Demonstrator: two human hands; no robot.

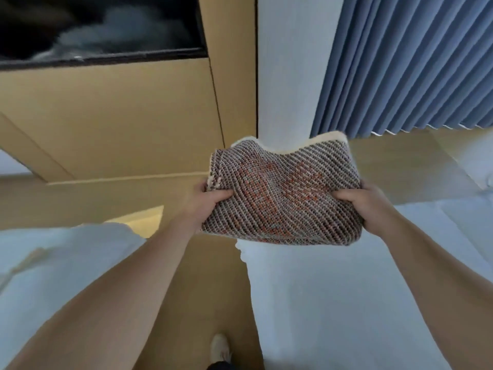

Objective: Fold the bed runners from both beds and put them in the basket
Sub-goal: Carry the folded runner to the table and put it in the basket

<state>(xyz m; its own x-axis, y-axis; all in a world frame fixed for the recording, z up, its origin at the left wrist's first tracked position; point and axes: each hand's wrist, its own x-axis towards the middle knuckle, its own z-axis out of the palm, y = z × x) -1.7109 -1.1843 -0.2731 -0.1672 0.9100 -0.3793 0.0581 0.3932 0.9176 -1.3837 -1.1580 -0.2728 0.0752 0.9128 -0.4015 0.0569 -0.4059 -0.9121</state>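
- The folded woven bed runner, dark and cream twill with orange flecks, is held in the air above the near corner of the white-sheeted bed.
- The left hand is clamped on its left edge.
- The right hand is clamped on its right edge.

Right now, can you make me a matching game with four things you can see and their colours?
Things:
1. runner
2. curtain
3. bed
4. wall panel

Colours:
A. blue
B. white
C. tan
D. woven brown and orange with a cream edge

Pairs: 1-D, 2-A, 3-B, 4-C

The left hand and right hand hold the folded runner up between them.
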